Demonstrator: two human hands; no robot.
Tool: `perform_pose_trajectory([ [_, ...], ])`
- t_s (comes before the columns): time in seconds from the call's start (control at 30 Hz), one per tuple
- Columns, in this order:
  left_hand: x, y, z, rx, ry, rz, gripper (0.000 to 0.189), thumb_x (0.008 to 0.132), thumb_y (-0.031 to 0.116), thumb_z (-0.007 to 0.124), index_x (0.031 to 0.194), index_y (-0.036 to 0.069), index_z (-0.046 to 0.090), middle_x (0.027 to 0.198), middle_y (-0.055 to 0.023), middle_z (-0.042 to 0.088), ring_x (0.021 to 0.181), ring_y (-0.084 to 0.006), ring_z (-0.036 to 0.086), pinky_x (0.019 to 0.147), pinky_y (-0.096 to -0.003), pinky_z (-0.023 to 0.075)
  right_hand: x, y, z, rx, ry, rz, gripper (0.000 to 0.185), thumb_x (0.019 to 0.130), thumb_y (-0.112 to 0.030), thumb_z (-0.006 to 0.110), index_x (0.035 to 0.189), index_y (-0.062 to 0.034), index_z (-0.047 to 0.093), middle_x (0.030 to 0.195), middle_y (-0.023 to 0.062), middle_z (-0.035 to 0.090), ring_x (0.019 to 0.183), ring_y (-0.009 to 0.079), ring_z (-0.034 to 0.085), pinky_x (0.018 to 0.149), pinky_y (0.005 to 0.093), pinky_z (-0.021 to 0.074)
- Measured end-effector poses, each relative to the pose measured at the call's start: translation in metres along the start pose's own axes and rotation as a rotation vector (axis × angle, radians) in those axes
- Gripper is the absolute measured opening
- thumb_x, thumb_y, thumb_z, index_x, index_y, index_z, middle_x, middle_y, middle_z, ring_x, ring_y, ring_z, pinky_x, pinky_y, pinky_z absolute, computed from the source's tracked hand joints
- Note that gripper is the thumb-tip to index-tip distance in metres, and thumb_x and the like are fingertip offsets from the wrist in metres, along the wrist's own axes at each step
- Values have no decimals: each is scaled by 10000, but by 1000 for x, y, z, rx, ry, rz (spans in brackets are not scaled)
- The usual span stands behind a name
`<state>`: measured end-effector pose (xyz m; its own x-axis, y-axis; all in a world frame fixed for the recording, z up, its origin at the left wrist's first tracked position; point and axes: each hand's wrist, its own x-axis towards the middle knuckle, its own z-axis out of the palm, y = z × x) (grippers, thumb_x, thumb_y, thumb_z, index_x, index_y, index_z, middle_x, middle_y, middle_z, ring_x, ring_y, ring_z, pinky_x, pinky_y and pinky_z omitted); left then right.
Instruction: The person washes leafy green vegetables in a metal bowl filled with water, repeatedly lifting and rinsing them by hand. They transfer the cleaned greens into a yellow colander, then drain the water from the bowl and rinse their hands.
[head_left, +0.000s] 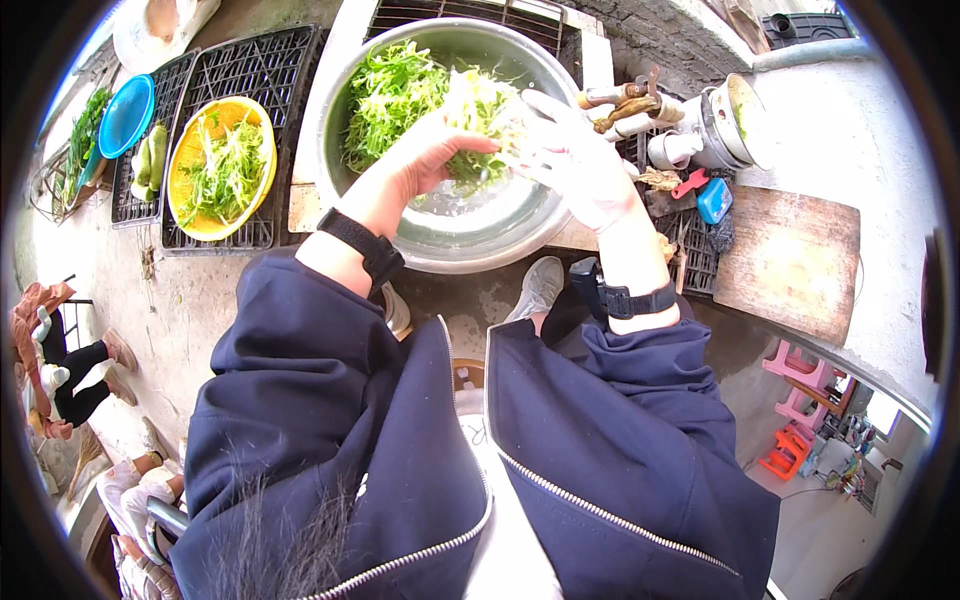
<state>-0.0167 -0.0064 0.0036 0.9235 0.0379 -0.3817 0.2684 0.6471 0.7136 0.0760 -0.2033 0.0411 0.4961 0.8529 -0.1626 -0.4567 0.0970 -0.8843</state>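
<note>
In front of me is a large metal basin (480, 251) with water in it. A heap of frilly leafy greens (394, 97) fills its left side. My left hand (427, 154) holds a bunch of the greens (484, 97) over the basin's middle, thumb across the near side. On the right, my right hand (577, 161) is over the basin with its fingers apart. Its fingertips are at the edge of that bunch, blurred against the bright water. Overexposure hides some of the contact there.
Left of the basin, a yellow basket (266, 195) of greens sits on a black plastic crate (255, 64), near a blue basket (127, 116) and green gourds (154, 161). A tap (637, 97), stacked bowls (724, 120) and a wooden board (787, 259) are on the right. Other people (82, 367) sit at far left.
</note>
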Motion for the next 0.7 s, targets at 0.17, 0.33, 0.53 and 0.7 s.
perform_pose_trajectory([
  [0.17,-2,12,-6,430,158,101,528,702,-44,735,1205,15,585,1067,-100,676,956,-191,647,830,-318,532,0,8,4,-305,335,35,461,969,-207,519,1373,0,439,1287,160,570,1166,250,588,978,355,501],
  [0.33,-30,73,-29,417,241,96,393,726,14,743,1099,17,620,930,-81,677,766,-203,675,614,-338,581,-5,24,2,-175,446,63,374,970,-179,504,1298,1,508,1191,125,603,1070,205,613,933,321,519],
  [0.53,-112,177,-125,765,446,123,397,773,106,733,1139,27,602,967,-68,675,806,-176,674,711,-312,567,-6,24,-1,-201,419,49,373,961,-173,529,1287,5,511,1169,94,607,1040,178,613,922,301,519],
  [0.7,-130,170,-205,1093,746,-104,536,710,120,775,1202,10,592,1008,-114,690,811,-227,667,736,-358,537,-6,28,0,-195,388,98,377,943,-184,566,1285,-32,524,1163,57,613,1032,146,604,891,285,508],
])
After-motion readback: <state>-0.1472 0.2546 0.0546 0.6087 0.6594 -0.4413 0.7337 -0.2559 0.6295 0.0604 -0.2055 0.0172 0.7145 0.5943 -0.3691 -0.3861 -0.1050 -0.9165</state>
